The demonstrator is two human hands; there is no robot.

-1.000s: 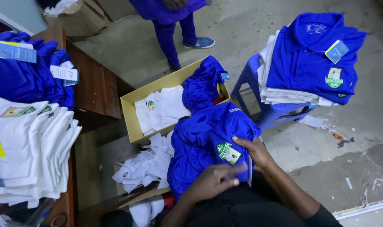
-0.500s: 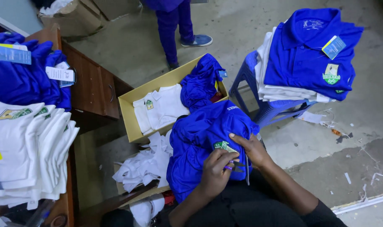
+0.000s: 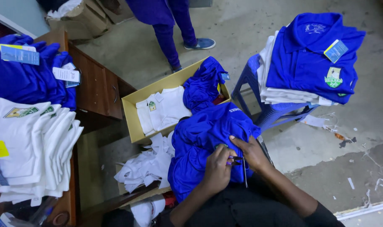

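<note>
Only 1 view here, the head camera looking down at the lap.

The blue shirt point(image 3: 204, 143) was bunched over the person's knees, at about 6 o'clock in the frame. The left hand point(image 3: 216, 170) had its fingers curled around small scissors point(image 3: 237, 162), tips pointing toward the right hand. The right hand point(image 3: 250, 152) sat just beside it at 3 o'clock, fingers pressed down and pinching the fabric, probably to keep the spot flat and taut for the blades. I couldn't tell exactly what was being snipped, the hands covered it.

At 12 o'clock from the hands sat a cardboard box point(image 3: 134, 122) on the floor with folded white shirts point(image 3: 164, 109) and another blue one draped over its edge, close enough to reach from the seat. A heap of white scraps point(image 3: 147, 166) lay at 9 o'clock. At 2 o'clock a blue plastic stool point(image 3: 275, 113) held a neat stack of folded shirts point(image 3: 309, 59) with a hang tag on top. Far left, a wooden desk point(image 3: 101, 90) carried more piles. Another person's legs point(image 3: 168, 29) stood near the top.
</note>
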